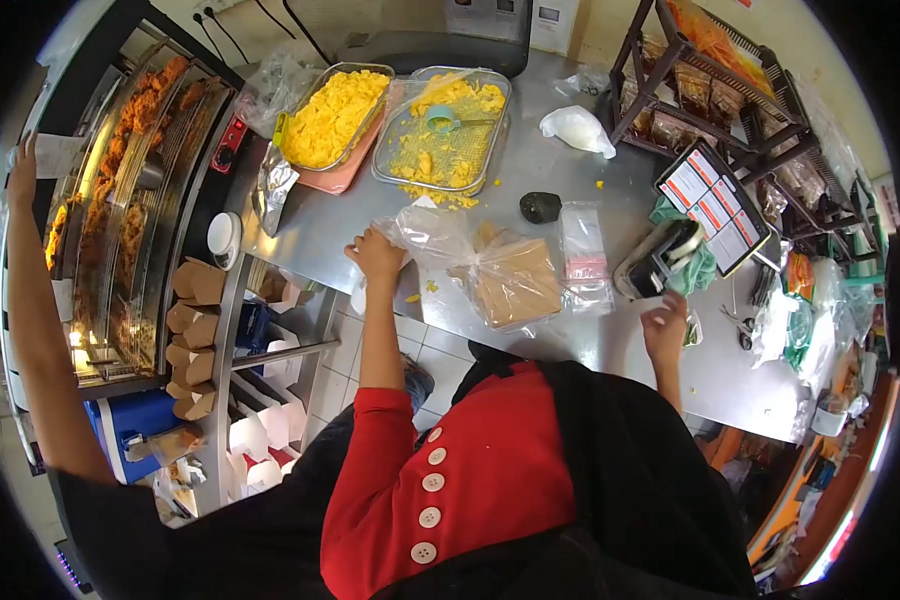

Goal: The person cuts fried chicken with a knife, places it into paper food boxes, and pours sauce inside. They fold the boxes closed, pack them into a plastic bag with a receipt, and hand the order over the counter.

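My left hand (377, 254) rests at the counter's front edge, fingers bent down over something whitish that is mostly hidden. Beside it lies the loose end of a clear plastic bag (435, 234). That bag is wrapped around a stack of brown cardboard (516, 285). My right hand (663, 330) is on the right, fingers loosely bent and apart, with nothing visible in them. Its fingertips are close to a dark, glossy object (660, 257) that leans by a green cloth (702, 266); contact is unclear. A packet of clear plastic bags (585, 255) lies between my hands.
Glass trays of yellow food (337, 115) (378, 165) stand at the back, one with a green scoop (440, 118). A tablet (715, 206) and brown rack (735, 125) stand right. Another person's arm (40, 330) reaches along the heated display case (120, 230) at left.
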{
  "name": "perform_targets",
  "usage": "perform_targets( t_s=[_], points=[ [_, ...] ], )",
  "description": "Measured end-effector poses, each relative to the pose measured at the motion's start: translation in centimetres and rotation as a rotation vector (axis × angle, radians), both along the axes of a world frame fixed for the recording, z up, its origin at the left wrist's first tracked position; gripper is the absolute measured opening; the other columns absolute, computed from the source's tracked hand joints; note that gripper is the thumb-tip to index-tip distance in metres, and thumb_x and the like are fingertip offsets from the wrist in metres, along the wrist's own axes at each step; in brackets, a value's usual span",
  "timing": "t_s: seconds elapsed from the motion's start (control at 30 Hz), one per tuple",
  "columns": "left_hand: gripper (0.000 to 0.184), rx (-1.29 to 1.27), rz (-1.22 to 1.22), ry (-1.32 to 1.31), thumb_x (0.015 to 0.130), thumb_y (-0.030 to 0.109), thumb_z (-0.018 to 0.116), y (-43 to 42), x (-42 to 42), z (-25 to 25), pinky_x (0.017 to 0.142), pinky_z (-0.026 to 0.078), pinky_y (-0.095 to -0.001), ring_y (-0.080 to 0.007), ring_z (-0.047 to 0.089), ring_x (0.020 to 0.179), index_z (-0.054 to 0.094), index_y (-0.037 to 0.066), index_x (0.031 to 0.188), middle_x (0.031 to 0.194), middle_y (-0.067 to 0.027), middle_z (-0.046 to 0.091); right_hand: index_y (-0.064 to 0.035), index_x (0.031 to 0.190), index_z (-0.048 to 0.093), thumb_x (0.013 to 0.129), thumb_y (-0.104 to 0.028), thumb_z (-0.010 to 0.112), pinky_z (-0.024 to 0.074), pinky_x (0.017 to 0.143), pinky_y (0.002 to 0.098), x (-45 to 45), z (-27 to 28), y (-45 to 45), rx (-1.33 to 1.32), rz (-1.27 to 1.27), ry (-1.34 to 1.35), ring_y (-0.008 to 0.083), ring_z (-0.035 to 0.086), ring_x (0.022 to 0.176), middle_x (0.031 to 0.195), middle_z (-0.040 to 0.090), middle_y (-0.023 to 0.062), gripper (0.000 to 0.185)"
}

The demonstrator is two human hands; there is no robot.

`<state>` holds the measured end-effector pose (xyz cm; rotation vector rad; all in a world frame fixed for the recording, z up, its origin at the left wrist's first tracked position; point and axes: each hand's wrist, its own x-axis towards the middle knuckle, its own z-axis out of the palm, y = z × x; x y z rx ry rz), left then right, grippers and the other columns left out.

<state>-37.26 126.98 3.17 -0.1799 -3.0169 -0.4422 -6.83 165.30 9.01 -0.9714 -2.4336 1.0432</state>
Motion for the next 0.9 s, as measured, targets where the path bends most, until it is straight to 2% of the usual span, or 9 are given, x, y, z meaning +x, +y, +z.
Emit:
perform_targets(
  t_s=[0.07,0.1,0.2,0.3,0.4,0.6,0.7,0.8,0.9],
  points=[
    [0.050,0.154,0.007,-0.107,0.066,0.026,0.074,-1.3,-0.1,1.2,0.089,0.041,-0.0443,-0.0348,0.057,0.101,0.063,0.000,0.106,0.102,-0.0187,0.061,-0.0002,0.072,0.068,0.073,-0.006,0.069,0.0547,0.070,0.0369,1.5,1.2,1.8,0.228,0.258,-0.394,0.0305,0.060,0.101,0.106,0.061,0.0103,0.006],
    [0.050,0.234,0.012,-0.158,0.066,0.027,0.075,-2.0,0.0,2.1,0.087,0.043,-0.0422,-0.0349,0.058,0.100,0.063,-0.001,0.105,0.101,-0.0192,0.062,0.0001,0.082,0.066,0.076,-0.006,0.067,0.0544,0.068,0.0335,0.9,3.3,1.3,-0.118,0.244,-0.353,0.0264,0.062,0.098,0.090,0.064,0.0090,0.008],
    [0.049,0.349,-0.067,-0.051,0.065,0.025,0.078,-5.2,3.8,6.2,0.080,0.048,-0.0359,-0.0308,0.063,0.093,0.064,-0.003,0.102,0.096,-0.0214,0.065,-0.0020,0.099,0.061,0.083,-0.004,0.063,0.0546,0.075,0.0364,-3.0,7.4,-1.2,-0.719,0.325,-0.037,0.0227,0.062,0.099,0.101,0.063,0.0081,0.017],
    [0.036,0.796,-0.108,-0.407,0.062,0.006,0.081,-4.6,11.1,16.6,0.066,0.050,-0.0260,-0.0117,0.063,0.075,0.063,-0.004,0.091,0.081,-0.0088,0.066,-0.0074,0.131,0.036,0.084,-0.004,0.063,0.0474,0.091,0.0405,-8.4,7.5,-4.9,-0.580,0.612,0.307,0.0225,0.052,0.115,0.129,0.048,0.0091,0.055],
    [0.042,1.014,-0.585,-0.531,0.056,0.007,0.086,-4.5,14.8,18.2,0.067,0.050,-0.0257,-0.0136,0.064,0.073,0.064,-0.001,0.091,0.081,-0.0075,0.067,-0.0093,0.143,0.014,0.079,-0.003,0.065,0.0400,0.098,0.0410,-13.1,5.7,-7.1,-0.416,0.881,0.314,0.0250,0.044,0.122,0.134,0.040,0.0131,0.082],
    [0.060,0.998,-0.098,-0.305,0.064,0.016,0.082,9.3,16.9,14.8,0.085,0.044,-0.0325,-0.0185,0.058,0.100,0.056,0.007,0.118,0.105,-0.0110,0.061,-0.0136,0.144,0.018,0.075,-0.011,0.074,0.0446,0.093,0.0408,-12.8,1.8,-9.1,-0.601,0.764,0.384,0.0246,0.053,0.112,0.120,0.054,0.0114,0.089],
    [0.060,0.436,0.028,0.199,0.073,0.018,0.073,11.7,19.1,13.2,0.099,0.033,-0.0415,-0.0266,0.045,0.120,0.052,0.013,0.128,0.125,-0.0127,0.051,-0.0144,0.144,0.018,0.086,-0.013,0.062,0.0516,0.081,0.0314,-11.4,1.7,-9.5,-0.924,0.611,0.352,0.0181,0.055,0.103,0.109,0.057,0.0086,0.072],
    [0.054,0.015,-0.294,0.492,0.082,0.017,0.060,11.4,20.1,10.7,0.107,0.019,-0.0485,-0.0328,0.028,0.133,0.047,0.016,0.134,0.141,-0.0108,0.037,-0.0105,0.132,0.037,0.095,-0.018,0.051,0.0532,0.078,0.0311,-11.1,3.2,-8.6,-1.026,0.552,0.339,0.0148,0.055,0.101,0.109,0.054,0.0061,0.041],
    [0.058,0.025,-0.551,0.178,0.081,0.009,0.050,10.4,20.1,11.3,0.111,0.017,-0.0465,-0.0271,0.027,0.137,0.040,0.014,0.139,0.146,-0.0060,0.034,-0.0043,0.100,0.053,0.095,-0.021,0.051,0.0520,0.074,0.0285,-13.3,4.0,-6.7,-0.915,0.601,0.385,0.0131,0.057,0.096,0.101,0.057,0.0055,0.017]
  ],
)
